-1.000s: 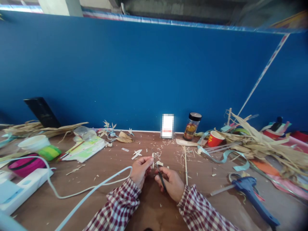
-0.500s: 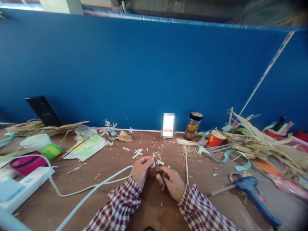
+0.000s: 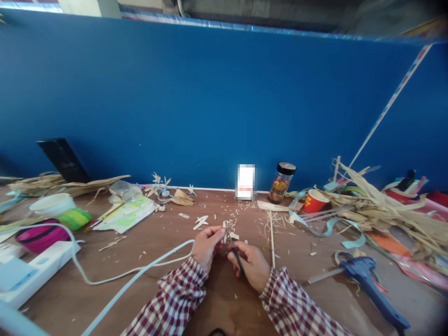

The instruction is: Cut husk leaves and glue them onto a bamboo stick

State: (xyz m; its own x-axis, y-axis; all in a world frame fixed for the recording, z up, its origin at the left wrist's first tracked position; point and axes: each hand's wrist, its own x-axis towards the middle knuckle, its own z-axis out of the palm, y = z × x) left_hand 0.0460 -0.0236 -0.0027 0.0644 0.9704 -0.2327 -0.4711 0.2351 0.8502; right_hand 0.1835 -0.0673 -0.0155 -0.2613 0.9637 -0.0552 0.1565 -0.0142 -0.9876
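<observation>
My left hand [image 3: 206, 245] pinches a small pale strip of dried husk [image 3: 225, 237] between thumb and fingertips. Dark scissors [image 3: 237, 257] are gripped in my right hand [image 3: 252, 266], their blades pointing up and left at the strip. Whether the blades touch the strip is too small to tell. Beyond the hands, pale shavings [image 3: 231, 217] lie scattered on the brown table [image 3: 224, 298]. A few cut husk pieces [image 3: 200, 222] rest just past my left hand.
A blue glue gun [image 3: 367, 280] lies at right, near a red paper cup [image 3: 315, 200] and dried husks [image 3: 360, 205]. A lidded jar [image 3: 282, 183] stands by the blue partition [image 3: 224, 93]. White cable [image 3: 133, 275] and a power strip [image 3: 42, 270] occupy the left.
Both hands keep nearly the same pose, with the scissors still by the husk strip. The whole view has shifted very slightly.
</observation>
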